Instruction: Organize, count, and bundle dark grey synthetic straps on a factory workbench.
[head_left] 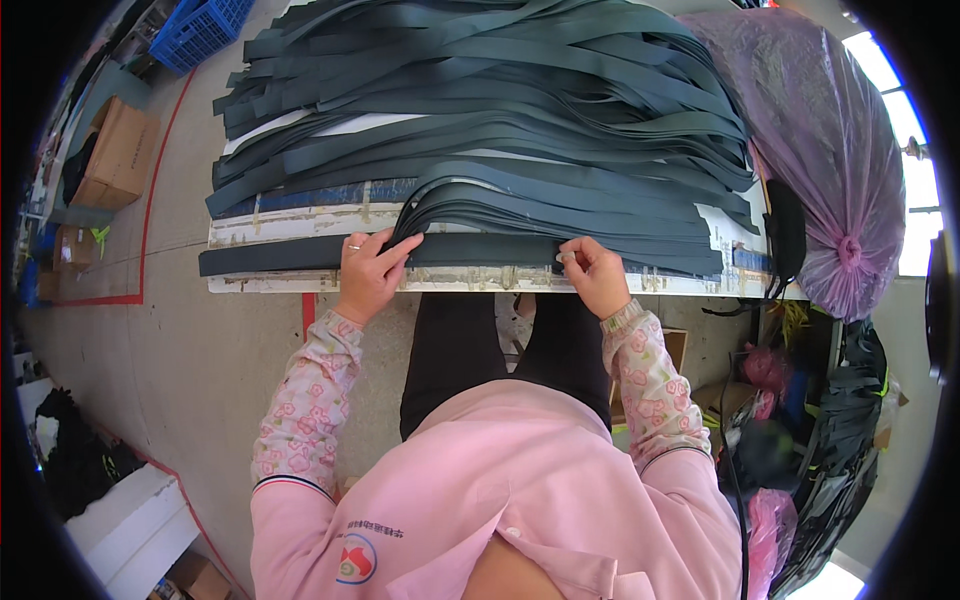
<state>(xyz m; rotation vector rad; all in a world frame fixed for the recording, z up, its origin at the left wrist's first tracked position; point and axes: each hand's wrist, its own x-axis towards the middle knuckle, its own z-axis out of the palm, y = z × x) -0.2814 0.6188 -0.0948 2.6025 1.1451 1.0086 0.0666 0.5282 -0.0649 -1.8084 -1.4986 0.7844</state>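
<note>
A dark grey-green fabric strap [480, 250] lies flat along the near edge of the white table [300, 222]. My left hand [372, 275] is closed on it, fingers pressed together where several more straps [470, 207] bend in a curved bundle just beyond. To the right, my right hand [593, 275] pinches the near strap between thumb and forefinger; its fingertips partly hide the hold. Farther back on the table is a thick heap of the same straps [480, 90], stacked in long loose layers.
At the table's right stands a large, tied purple plastic bag [820, 150], with a black item [786, 235] hanging beside it. A blue crate [200, 30] and a cardboard box [118, 155] are on the left. Bags and dark material [845, 430] crowd the lower right.
</note>
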